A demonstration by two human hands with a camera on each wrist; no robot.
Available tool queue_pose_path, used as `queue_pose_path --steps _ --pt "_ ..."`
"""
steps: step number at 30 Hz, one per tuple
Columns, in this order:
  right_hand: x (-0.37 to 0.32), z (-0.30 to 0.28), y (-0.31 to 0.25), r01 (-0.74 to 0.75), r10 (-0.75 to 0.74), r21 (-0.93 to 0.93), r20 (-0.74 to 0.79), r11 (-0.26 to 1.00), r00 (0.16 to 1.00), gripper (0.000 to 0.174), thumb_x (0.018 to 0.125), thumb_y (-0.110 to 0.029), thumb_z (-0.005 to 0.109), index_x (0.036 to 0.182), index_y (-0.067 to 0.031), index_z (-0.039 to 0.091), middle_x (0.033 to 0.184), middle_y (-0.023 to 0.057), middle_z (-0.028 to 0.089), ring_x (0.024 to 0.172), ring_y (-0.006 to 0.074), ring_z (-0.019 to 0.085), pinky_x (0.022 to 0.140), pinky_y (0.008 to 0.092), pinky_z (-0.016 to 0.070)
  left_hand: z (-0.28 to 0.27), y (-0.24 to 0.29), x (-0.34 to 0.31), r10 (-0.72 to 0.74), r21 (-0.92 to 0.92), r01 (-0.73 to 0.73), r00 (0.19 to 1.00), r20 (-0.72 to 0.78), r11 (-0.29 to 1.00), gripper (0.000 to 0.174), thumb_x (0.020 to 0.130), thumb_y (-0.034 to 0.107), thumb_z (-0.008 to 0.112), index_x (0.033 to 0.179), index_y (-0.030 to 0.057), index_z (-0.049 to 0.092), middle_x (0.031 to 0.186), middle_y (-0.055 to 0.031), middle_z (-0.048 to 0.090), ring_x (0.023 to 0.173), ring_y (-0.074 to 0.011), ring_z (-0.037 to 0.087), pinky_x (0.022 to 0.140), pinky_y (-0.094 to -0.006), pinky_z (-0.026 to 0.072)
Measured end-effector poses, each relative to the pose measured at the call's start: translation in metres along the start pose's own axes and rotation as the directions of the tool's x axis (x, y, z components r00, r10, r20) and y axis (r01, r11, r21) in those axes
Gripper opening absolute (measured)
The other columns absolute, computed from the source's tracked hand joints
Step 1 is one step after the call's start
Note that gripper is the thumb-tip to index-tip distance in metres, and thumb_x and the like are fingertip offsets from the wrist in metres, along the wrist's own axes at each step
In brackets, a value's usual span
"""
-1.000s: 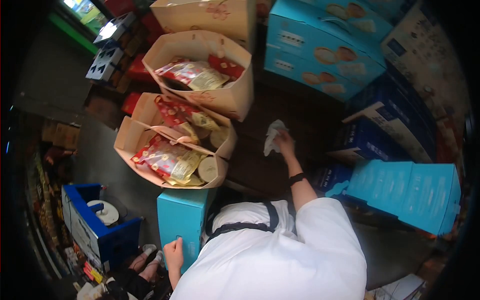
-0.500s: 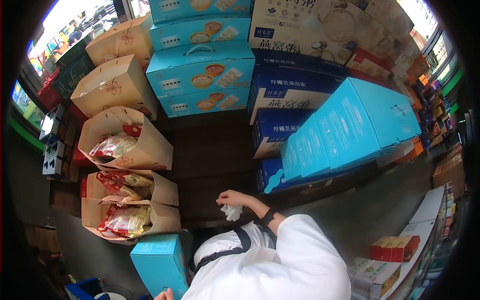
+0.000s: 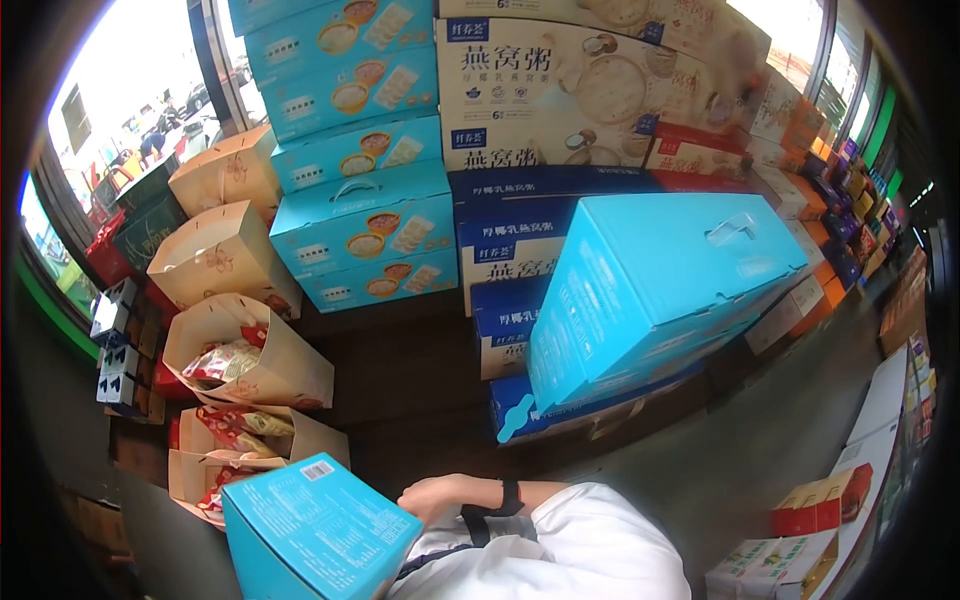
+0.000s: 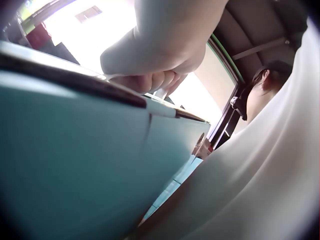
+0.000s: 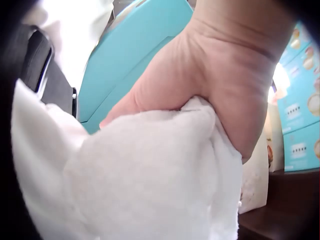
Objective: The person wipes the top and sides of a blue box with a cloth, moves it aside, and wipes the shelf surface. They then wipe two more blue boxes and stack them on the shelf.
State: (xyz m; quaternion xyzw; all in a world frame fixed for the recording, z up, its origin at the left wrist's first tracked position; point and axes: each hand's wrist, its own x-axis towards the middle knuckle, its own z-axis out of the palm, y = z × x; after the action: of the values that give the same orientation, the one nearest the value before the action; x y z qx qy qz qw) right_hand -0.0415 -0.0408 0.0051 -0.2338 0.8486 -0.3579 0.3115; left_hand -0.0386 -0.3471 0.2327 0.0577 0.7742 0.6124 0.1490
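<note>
A turquoise carton [image 3: 310,530] with a barcode on its upward side is raised and tilted in front of the person's body in the head view. At the carton's handle edge, the left hand [image 4: 165,55] curls its fingers round the white handle [image 4: 161,94] in the left wrist view; the carton hides this hand from the head camera. The right hand [image 3: 440,495] is close beside the carton's right edge. It grips a crumpled white cloth [image 5: 145,170], which fills much of the right wrist view, and a turquoise carton face [image 5: 135,55] shows behind the thumb.
Paper bags [image 3: 250,360] with red packets line the dark table's [image 3: 390,370] left side. Stacked turquoise cartons [image 3: 370,240] and blue-and-white cartons [image 3: 510,330] stand behind. Another turquoise carton [image 3: 650,260] rests on the blue ones at right. More boxes [image 3: 780,560] stand at lower right.
The turquoise carton beside the body has risen and tilted, overlapping the front bag. The right hand came back from the tabletop with the cloth to the carton. The head view has swung upward.
</note>
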Motion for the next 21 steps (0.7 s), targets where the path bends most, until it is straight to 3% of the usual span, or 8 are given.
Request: queue_pose_path --steps 2,6,11,14,15,16,18,21 --pt "-0.005 -0.006 -0.004 0.332 -0.295 0.119 -0.255 0.936 0.921 0.054 0.07 -0.043 0.072 0.108 -0.0056 0.064 0.092 0.0174 0.067 0.082 0.031 0.065 0.075 0.04 0.051 0.023 0.035 0.016 0.026 -0.019 -0.026 1.0 0.004 0.999 0.037 0.085 0.005 0.058 0.055 0.0088 0.037 0.052 0.0054 0.032 0.045 -0.0042 0.026 0.044 -0.025 0.0162" --pt "-0.033 -0.038 -0.04 0.25 -0.225 0.115 -0.194 0.961 0.955 0.075 0.07 -0.045 0.071 0.13 -0.0039 0.051 0.085 0.0156 0.066 0.076 0.0269 0.064 0.067 0.0354 0.0493 0.045 0.063 0.054 0.159 -0.096 -0.15 0.984 0.086 0.984 0.037 0.085 0.01 0.061 0.056 0.0088 0.038 0.051 0.0058 0.031 0.045 -0.0039 0.026 0.044 -0.0241 0.0171" --pt "-0.04 -0.029 -0.038 0.42 -0.269 0.233 -0.486 0.877 0.832 0.067 0.074 -0.029 0.071 0.132 -0.0057 0.045 0.062 0.0098 0.058 0.055 0.0236 0.057 0.055 0.0312 0.0455 0.095 0.109 0.111 0.356 -0.207 -0.31 0.903 0.24 0.928 0.039 0.093 0.029 0.054 0.059 0.0172 0.038 0.046 0.0101 0.026 0.037 -0.0012 0.022 0.037 -0.0214 0.0139" --pt "-0.035 -0.028 -0.037 0.581 -0.336 0.151 -0.689 0.8 0.642 0.057 0.077 -0.025 0.067 0.126 -0.0019 0.047 0.083 0.0155 0.064 0.072 0.0257 0.061 0.067 0.0325 0.0483 0.134 0.147 0.135 0.301 -0.293 -0.196 0.876 0.377 0.936 0.043 0.096 0.03 0.05 0.058 0.0192 0.031 0.048 0.0106 0.022 0.038 -0.0018 0.019 0.036 -0.021 0.0134" --pt "-0.039 -0.031 -0.042 0.486 -0.239 0.157 -0.717 0.86 0.655 0.041 0.083 -0.023 0.06 0.116 -0.0013 0.05 0.095 0.0167 0.065 0.085 0.0291 0.064 0.079 0.0361 0.0497 0.145 0.154 0.148 0.3 -0.331 -0.162 0.854 0.424 0.929 0.043 0.096 0.029 0.049 0.058 0.0196 0.031 0.049 0.0109 0.022 0.038 -0.0019 0.019 0.036 -0.0209 0.0137" --pt "-0.047 -0.042 -0.05 0.304 -0.053 0.335 -0.591 0.892 0.805 0.04 0.088 -0.027 0.057 0.117 -0.0011 0.051 0.101 0.017 0.066 0.087 0.0282 0.064 0.08 0.0356 0.0494 0.163 0.165 0.152 0.295 -0.333 -0.157 0.859 0.418 0.93 0.043 0.096 0.029 0.048 0.058 0.0198 0.031 0.05 0.0108 0.022 0.039 -0.0022 0.019 0.036 -0.0207 0.0143" --pt "-0.015 -0.027 -0.022 0.648 -0.036 0.452 -0.803 0.613 0.595 0.04 0.094 -0.032 0.051 0.117 0.0005 0.053 0.104 0.0145 0.066 0.088 0.0248 0.065 0.079 0.0358 0.0495 0.196 0.182 0.166 0.321 -0.35 -0.154 0.809 0.492 0.924 0.039 0.095 0.027 0.05 0.061 0.0195 0.033 0.053 0.0102 0.025 0.042 -0.0021 0.022 0.039 -0.0197 0.0175" --pt "-0.015 -0.051 -0.008 0.738 0.067 0.324 -0.932 0.592 0.356 0.048 0.099 -0.04 0.041 0.118 0.0024 0.053 0.103 0.0143 0.067 0.087 0.0209 0.064 0.077 0.0349 0.0501 0.247 0.202 0.181 0.327 -0.269 -0.191 0.649 0.687 0.944 0.027 0.093 0.021 0.051 0.068 0.0158 0.043 0.061 0.0105 0.025 0.051 -0.0023 0.022 0.045 -0.0204 0.0192"
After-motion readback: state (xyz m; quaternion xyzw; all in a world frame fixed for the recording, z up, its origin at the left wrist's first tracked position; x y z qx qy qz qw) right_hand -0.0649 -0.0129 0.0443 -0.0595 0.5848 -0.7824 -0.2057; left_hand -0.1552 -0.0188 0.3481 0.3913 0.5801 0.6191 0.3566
